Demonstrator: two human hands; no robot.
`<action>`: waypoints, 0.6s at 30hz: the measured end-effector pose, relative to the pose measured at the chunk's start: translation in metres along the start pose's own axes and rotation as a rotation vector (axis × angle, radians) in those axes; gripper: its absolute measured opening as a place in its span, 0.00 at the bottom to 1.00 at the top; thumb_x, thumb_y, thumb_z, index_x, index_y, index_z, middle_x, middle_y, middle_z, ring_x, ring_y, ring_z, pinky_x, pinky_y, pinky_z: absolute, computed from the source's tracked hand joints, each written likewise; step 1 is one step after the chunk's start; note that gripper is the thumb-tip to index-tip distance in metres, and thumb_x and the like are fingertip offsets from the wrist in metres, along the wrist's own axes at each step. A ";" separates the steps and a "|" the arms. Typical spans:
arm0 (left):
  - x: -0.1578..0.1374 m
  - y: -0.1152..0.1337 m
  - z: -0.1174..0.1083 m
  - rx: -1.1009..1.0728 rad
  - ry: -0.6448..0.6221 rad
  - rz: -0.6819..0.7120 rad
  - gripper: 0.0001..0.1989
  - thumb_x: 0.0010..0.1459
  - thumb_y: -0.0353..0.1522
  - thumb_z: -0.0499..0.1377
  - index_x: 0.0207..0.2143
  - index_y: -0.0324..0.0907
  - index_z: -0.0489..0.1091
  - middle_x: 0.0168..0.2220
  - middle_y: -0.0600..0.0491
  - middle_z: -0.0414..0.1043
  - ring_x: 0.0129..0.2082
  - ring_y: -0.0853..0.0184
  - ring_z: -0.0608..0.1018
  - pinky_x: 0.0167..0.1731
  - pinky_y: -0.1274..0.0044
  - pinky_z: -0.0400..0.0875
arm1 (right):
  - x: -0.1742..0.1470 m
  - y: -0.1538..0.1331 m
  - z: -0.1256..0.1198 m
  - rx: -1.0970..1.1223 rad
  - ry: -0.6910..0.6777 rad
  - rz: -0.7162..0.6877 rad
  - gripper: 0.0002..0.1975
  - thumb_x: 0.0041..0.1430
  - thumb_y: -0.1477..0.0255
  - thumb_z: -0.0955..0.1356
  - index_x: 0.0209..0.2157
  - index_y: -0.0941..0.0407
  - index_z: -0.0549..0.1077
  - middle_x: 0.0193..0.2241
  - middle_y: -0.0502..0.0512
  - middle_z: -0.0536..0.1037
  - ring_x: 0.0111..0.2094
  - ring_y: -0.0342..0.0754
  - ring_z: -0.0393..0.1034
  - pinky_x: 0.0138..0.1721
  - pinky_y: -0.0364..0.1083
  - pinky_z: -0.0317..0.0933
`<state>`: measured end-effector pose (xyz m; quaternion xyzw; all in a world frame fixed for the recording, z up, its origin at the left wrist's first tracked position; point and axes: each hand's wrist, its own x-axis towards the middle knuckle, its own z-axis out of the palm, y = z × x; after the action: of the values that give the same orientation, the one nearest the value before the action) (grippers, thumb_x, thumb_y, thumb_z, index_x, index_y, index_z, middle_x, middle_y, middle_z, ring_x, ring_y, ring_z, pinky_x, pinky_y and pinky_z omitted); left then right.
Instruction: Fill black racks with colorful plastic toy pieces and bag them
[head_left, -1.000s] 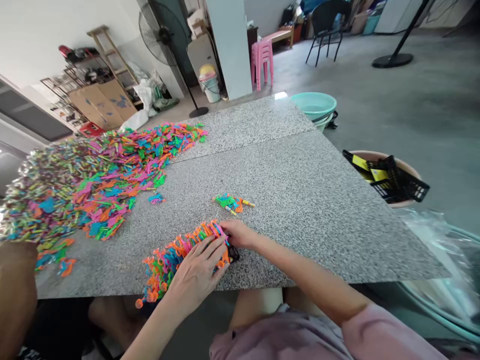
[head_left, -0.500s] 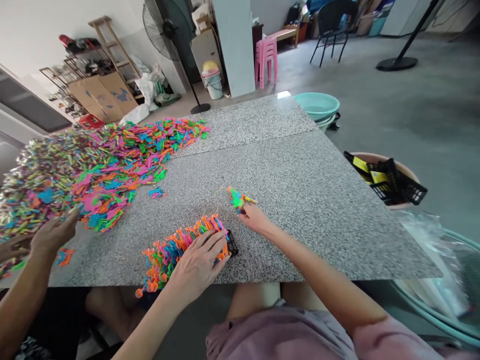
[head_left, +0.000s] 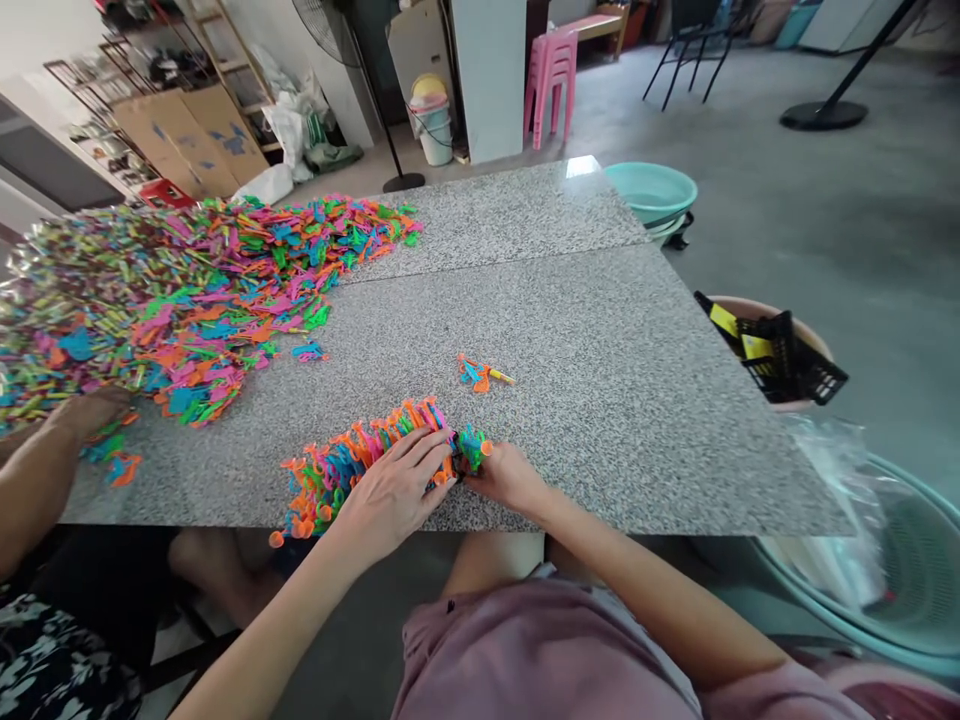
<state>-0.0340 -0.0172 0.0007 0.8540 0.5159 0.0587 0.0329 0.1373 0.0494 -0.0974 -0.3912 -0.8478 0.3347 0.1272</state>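
Observation:
My left hand [head_left: 401, 485] lies over the right end of a packed row of small colourful plastic toys [head_left: 345, 465], with fingers across the top and thumb on the near side. The row is orange, blue, green and pink, with round orange cup ends. A black basket under it is mostly hidden. My right hand [head_left: 510, 480] pinches a green and blue plastic toy [head_left: 472, 447] with an orange end, close against the right end of the row. Beyond my hands, a loose blue and orange toy [head_left: 474, 374] lies on the table beside a yellow stick [head_left: 501, 377].
A big heap of plastic toys [head_left: 225, 310] covers the left of the speckled stone table [head_left: 585, 400]. At far left, a co-worker's hand [head_left: 94, 410] touches the heap. Right of the table stand a tub with black baskets [head_left: 772, 345], a teal basin [head_left: 652, 190] and a green basket [head_left: 915, 540].
My right hand has moved back and down from the loose toys to the row's end, carrying a green toy. My left hand stays on the row. The co-worker's hand has lowered towards the heap.

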 end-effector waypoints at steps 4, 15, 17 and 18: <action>-0.001 -0.001 0.002 -0.008 -0.005 -0.010 0.16 0.67 0.35 0.52 0.55 0.40 0.64 0.59 0.45 0.67 0.62 0.59 0.66 0.60 0.63 0.66 | 0.001 0.000 -0.004 -0.086 -0.044 0.007 0.05 0.58 0.72 0.69 0.36 0.57 0.76 0.32 0.57 0.80 0.34 0.49 0.74 0.34 0.43 0.59; -0.002 0.000 0.002 -0.053 0.005 -0.042 0.18 0.67 0.34 0.52 0.58 0.41 0.61 0.59 0.46 0.67 0.62 0.59 0.66 0.59 0.64 0.67 | 0.000 0.011 -0.012 0.113 0.043 0.022 0.04 0.56 0.72 0.72 0.34 0.56 0.76 0.34 0.54 0.80 0.36 0.48 0.74 0.40 0.44 0.61; -0.002 0.000 0.002 -0.056 -0.001 -0.037 0.17 0.67 0.34 0.52 0.57 0.41 0.62 0.59 0.46 0.67 0.62 0.59 0.66 0.59 0.64 0.66 | 0.001 0.011 -0.009 0.137 0.010 -0.025 0.04 0.56 0.72 0.72 0.34 0.56 0.76 0.34 0.53 0.80 0.35 0.47 0.74 0.40 0.44 0.60; -0.002 0.000 0.003 -0.062 0.002 -0.039 0.17 0.67 0.34 0.52 0.57 0.41 0.62 0.59 0.46 0.67 0.62 0.59 0.66 0.59 0.64 0.66 | 0.001 0.010 -0.007 0.111 -0.007 -0.053 0.04 0.55 0.72 0.73 0.34 0.56 0.76 0.33 0.52 0.80 0.35 0.47 0.73 0.40 0.44 0.59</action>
<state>-0.0344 -0.0190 -0.0019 0.8422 0.5306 0.0749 0.0598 0.1456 0.0585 -0.0986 -0.3598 -0.8383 0.3793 0.1546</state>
